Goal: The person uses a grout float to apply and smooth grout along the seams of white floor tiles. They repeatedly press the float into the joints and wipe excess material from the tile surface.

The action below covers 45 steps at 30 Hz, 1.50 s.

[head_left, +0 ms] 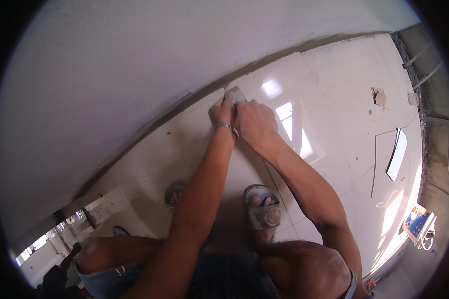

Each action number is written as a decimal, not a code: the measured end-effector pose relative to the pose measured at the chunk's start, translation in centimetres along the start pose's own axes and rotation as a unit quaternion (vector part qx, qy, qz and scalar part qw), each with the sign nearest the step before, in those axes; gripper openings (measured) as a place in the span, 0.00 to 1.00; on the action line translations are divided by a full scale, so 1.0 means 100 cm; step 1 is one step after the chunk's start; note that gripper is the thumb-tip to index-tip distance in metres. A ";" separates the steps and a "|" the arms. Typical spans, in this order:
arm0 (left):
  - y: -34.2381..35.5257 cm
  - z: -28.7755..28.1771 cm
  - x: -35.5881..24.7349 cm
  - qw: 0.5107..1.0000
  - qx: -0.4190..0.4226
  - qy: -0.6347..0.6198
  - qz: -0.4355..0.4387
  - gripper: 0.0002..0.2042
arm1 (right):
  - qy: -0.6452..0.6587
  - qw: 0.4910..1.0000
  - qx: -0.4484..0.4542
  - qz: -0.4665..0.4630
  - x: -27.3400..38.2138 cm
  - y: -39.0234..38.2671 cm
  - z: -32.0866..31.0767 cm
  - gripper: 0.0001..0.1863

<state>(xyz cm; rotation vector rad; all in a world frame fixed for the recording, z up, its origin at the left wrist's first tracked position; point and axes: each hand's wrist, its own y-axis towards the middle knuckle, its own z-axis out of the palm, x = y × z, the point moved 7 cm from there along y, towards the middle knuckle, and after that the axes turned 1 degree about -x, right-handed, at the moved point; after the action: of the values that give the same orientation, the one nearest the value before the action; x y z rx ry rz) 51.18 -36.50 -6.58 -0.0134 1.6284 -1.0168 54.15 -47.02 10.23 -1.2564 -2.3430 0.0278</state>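
Note:
A flat grey scraper blade [238, 93] lies low by the joint where the wall meets the tiled floor. My right hand [257, 119] is closed in a fist at its near end; the handle is hidden inside it. Right beside it, my left hand [223, 110], with a bracelet [228, 128] at the wrist, is closed with its fingers pressed against the blade's left side. Along the foot of the wall runs a grey-brown mortar strip [204, 93], just beyond the fingertips.
The white wall [119, 60] rises on the far and left side. My sandalled feet [262, 207] stand on glossy pale tiles [329, 114]. To the right lie a brown cardboard scrap [379, 96], a white strip [397, 154] and a colourful bag [418, 223]. A rough floor edge [409, 70] borders the tiles.

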 end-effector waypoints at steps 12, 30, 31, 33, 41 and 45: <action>0.015 -0.008 0.003 0.995 0.019 0.093 -0.023 0.22 | 0.010 1.000 0.006 0.007 0.005 -0.005 0.014 0.09; 0.010 -0.002 -0.018 0.997 0.048 -0.052 -0.041 0.17 | -0.005 0.999 0.032 0.012 0.009 0.015 0.008 0.09; 0.008 -0.003 -0.016 0.997 0.043 -0.057 -0.043 0.17 | -0.004 1.000 0.019 0.001 0.009 0.017 0.008 0.10; 0.007 -0.005 -0.010 0.996 0.033 -0.066 -0.044 0.17 | -0.006 0.999 0.040 -0.004 0.010 0.010 0.009 0.09; 0.017 -0.025 -0.015 0.997 0.000 0.069 0.019 0.17 | 0.018 0.999 0.014 0.026 0.008 0.006 0.026 0.14; -0.047 -0.024 -0.034 0.947 -0.059 0.219 0.227 0.16 | 0.068 0.994 0.020 0.087 -0.053 -0.030 0.012 0.21</action>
<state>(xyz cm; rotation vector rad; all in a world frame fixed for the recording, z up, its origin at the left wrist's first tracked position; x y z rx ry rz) 48.17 -36.25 -1.09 0.5188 1.9701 -0.5845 53.75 -52.71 7.78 -1.3941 -2.1018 0.0451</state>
